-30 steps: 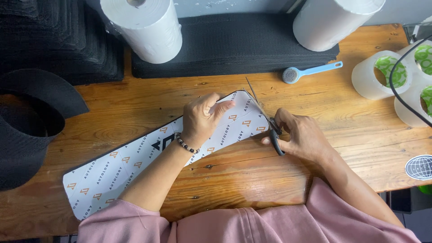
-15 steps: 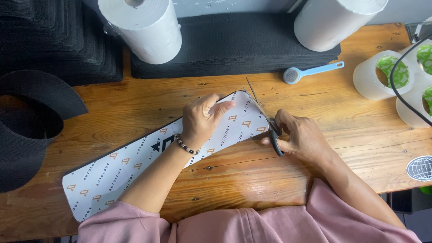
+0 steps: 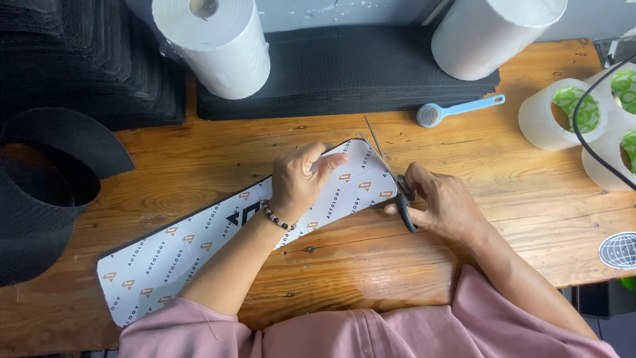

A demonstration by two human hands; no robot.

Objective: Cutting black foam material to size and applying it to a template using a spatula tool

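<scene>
A long white printed strip [image 3: 172, 248] with a black backing lies slantwise on the wooden table [image 3: 517, 199]. My left hand [image 3: 301, 180] presses flat on its upper right part, fingers spread toward the rounded end. My right hand [image 3: 445, 204] grips black-handled scissors [image 3: 391, 176] whose thin blades are parted along the strip's rounded right end.
Two large white rolls [image 3: 215, 41] [image 3: 493, 33] stand at the back on black felt sheets [image 3: 344, 73]. A blue-handled brush [image 3: 457, 111] lies behind my right hand. Clear tape rolls [image 3: 563, 113] and a black cable [image 3: 596, 142] sit at right; a black felt coil [image 3: 46, 192] at left.
The scissors have shifted a little along the strip's rounded end. My left hand stays pressed on the strip in nearly the same place.
</scene>
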